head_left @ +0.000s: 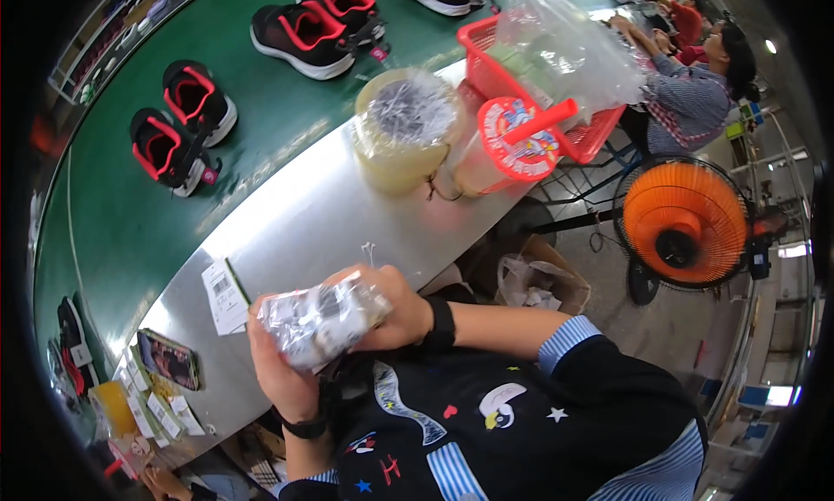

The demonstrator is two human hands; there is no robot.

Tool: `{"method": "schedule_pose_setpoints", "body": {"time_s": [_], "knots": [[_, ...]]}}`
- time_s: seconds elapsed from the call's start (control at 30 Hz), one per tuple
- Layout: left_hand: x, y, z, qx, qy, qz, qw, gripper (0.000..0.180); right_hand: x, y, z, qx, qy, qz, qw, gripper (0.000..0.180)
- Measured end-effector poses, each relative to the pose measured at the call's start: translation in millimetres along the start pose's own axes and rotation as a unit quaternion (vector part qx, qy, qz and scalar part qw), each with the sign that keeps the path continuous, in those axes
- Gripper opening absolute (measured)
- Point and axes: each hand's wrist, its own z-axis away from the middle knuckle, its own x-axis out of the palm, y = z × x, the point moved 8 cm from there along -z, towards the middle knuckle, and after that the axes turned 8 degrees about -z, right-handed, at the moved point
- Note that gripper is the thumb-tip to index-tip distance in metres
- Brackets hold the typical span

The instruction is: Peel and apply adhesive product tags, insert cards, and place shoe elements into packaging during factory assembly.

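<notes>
A crinkled, glossy, clear-plastic packet [323, 320] with whitish contents is held above the near edge of the silver metal table [287, 219], clasped between left hand [285, 372] and right hand [401, 310], whose grip is best light and even to avoid crushing it.

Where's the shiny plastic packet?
In the head view, the packet is left of and below the middle, held between the left hand and right hand, just right of the white tag.
</notes>
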Motion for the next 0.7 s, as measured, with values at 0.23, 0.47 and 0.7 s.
{"method": "schedule_pose_setpoints", "body": {"time_s": [0.23, 0.47, 0.7], "knots": [[35, 27, -6, 0.242, -0.056, -0.14, 0.959, 0.082, -10, 25, 22, 0.164, 0.126, -0.315, 0.926, 0.04], [56, 23, -4, 0.293, -0.168, -0.195, 0.921, 0.083, -29, 10, 21, 0.141, 0.15, -0.362, 0.909, 0.044], [133, 39, 20, 0.399, -0.289, -0.241, 0.836, 0.093, -83, -27, 32, 0.068, 0.245, -0.348, 0.902, 0.059]]}}
